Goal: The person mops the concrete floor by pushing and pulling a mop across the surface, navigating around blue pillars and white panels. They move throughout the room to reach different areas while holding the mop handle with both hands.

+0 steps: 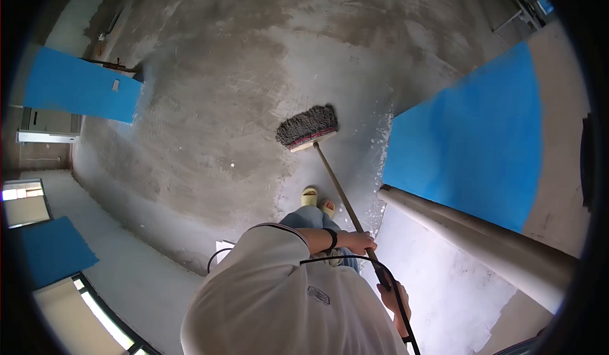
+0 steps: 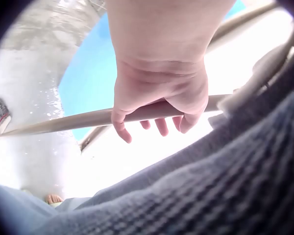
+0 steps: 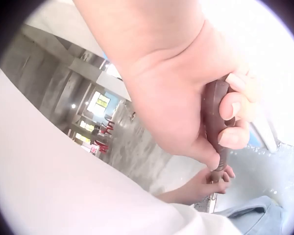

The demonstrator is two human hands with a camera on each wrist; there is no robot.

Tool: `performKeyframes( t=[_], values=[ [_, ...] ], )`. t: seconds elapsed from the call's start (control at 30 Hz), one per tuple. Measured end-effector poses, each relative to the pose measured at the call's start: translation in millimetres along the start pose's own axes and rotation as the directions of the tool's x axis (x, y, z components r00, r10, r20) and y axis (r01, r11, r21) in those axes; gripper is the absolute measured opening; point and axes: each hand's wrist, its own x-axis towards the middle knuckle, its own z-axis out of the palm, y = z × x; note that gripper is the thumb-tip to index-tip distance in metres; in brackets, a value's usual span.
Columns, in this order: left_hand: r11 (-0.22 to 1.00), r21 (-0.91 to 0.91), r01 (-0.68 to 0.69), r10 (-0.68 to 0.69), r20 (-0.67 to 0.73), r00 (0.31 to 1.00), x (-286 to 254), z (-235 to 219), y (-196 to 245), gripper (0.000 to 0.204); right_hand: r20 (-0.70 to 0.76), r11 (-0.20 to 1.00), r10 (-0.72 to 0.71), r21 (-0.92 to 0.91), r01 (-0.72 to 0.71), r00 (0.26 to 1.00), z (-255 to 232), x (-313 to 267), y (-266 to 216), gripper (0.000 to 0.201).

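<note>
"The left hand (image 1: 359, 242), how is it?"
"Clamped round the mop handle (image 1: 340, 191), nearer the mop head (image 1: 307, 127) than the right hand (image 1: 396, 299), which grips the dark end (image 3: 214, 110)."
"And the mop head?"
"On the grey floor (image 1: 209, 101), beyond the yellow slippers (image 1: 309, 198)."

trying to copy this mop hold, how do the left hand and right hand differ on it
The left hand is lower down the handle, nearer the mop head; the right hand is higher up.
The right hand wraps a dark brown grip, while the left hand holds the shaft below it.
The left hand's fingertips hang past the shaft, while the right hand's lie against the grip.
Both hands curl round the same handle.
</note>
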Motion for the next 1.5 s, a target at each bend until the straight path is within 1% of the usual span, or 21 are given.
performKeyframes(
  t=[0.1,0.2,0.27,0.33,0.43,0.53,0.7,0.8,0.87,0.93,1.0,1.1,1.17,1.2,1.23,1.27,1.3,1.33,1.37,1.43,1.5],
  values=[
    [0.999,-0.017,-0.042,0.044,0.160,0.986,18,29,24,0.023,0.091,0.965,0.119,0.225,-0.137,0.989,10,-31,33,0.062],
    [0.999,0.023,-0.040,0.033,0.262,0.965,39,52,19,0.019,-0.067,0.985,0.050,0.165,-0.039,0.996,44,-29,64,0.063],
    [0.985,0.067,0.156,-0.168,0.247,0.954,39,71,17,0.018,-0.109,0.992,0.037,0.120,-0.024,0.993,70,-14,81,0.063],
    [0.948,0.244,0.206,-0.274,0.291,0.916,36,67,27,0.026,-0.183,0.998,-0.011,0.066,0.023,0.983,94,1,92,0.064],
    [0.916,0.349,0.195,-0.314,0.326,0.892,30,66,16,0.033,-0.169,0.997,-0.068,0.031,0.074,0.983,116,20,100,0.064],
    [0.907,0.309,0.285,-0.384,0.336,0.860,29,45,-11,0.027,-0.185,0.995,-0.103,-0.021,0.100,0.977,128,59,90,0.064],
    [0.915,0.219,0.340,-0.388,0.241,0.890,-21,-36,-81,0.018,-0.134,0.995,-0.090,0.029,0.094,0.987,120,114,-4,0.064],
    [0.943,0.159,0.294,-0.303,0.038,0.952,-77,-90,-122,0.015,-0.150,0.989,-0.109,0.084,0.123,0.983,102,141,-89,0.062],
    [0.939,0.074,0.337,-0.313,-0.224,0.923,-118,-128,-145,0.020,-0.140,0.987,-0.132,0.077,0.144,0.981,85,165,-149,0.063],
    [0.889,0.142,0.435,-0.372,-0.326,0.869,-150,-171,-164,0.032,-0.129,0.983,-0.162,0.061,0.171,0.978,67,195,-204,0.065],
    [0.904,0.049,0.425,-0.355,-0.469,0.809,-181,-214,-173,0.043,-0.133,0.975,-0.210,0.039,0.217,0.969,50,217,-258,0.066],
    [0.844,-0.050,0.534,-0.478,-0.521,0.707,-222,-265,-189,0.061,-0.130,0.959,-0.271,0.054,0.280,0.954,38,249,-328,0.065],
    [0.859,-0.109,0.500,-0.479,-0.515,0.711,-239,-286,-207,0.055,-0.106,0.959,-0.275,0.041,0.280,0.956,26,248,-365,0.065],
    [0.865,-0.117,0.489,-0.471,-0.529,0.706,-237,-281,-215,0.055,-0.073,0.957,-0.282,0.043,0.286,0.957,23,246,-372,0.065],
    [0.845,-0.290,0.449,-0.533,-0.517,0.670,-237,-278,-221,0.055,-0.080,0.957,-0.287,0.023,0.290,0.954,27,247,-368,0.065],
    [0.800,-0.452,0.394,-0.592,-0.494,0.637,-238,-274,-226,0.057,-0.117,0.937,-0.320,0.104,0.332,0.940,37,248,-360,0.067],
    [0.800,-0.463,0.383,-0.592,-0.503,0.629,-236,-275,-220,0.057,-0.144,0.911,-0.348,0.182,0.370,0.926,45,252,-354,0.069],
    [0.702,-0.697,0.143,-0.637,-0.527,0.563,-228,-265,-210,0.054,-0.283,0.889,-0.312,0.248,0.384,0.907,65,259,-336,0.077],
    [0.538,-0.833,-0.131,-0.687,-0.523,0.505,-217,-247,-199,0.055,-0.278,0.869,-0.275,0.337,0.362,0.920,72,250,-315,0.080],
    [0.584,-0.811,-0.043,-0.651,-0.499,0.572,-192,-183,-207,0.080,-0.183,0.771,-0.192,0.580,0.263,0.964,82,217,-283,0.085],
    [0.893,-0.368,0.260,-0.448,-0.667,0.595,-170,-113,-182,0.096,-0.072,0.587,-0.136,0.798,0.138,0.988,105,178,-244,0.079]
  ],
)
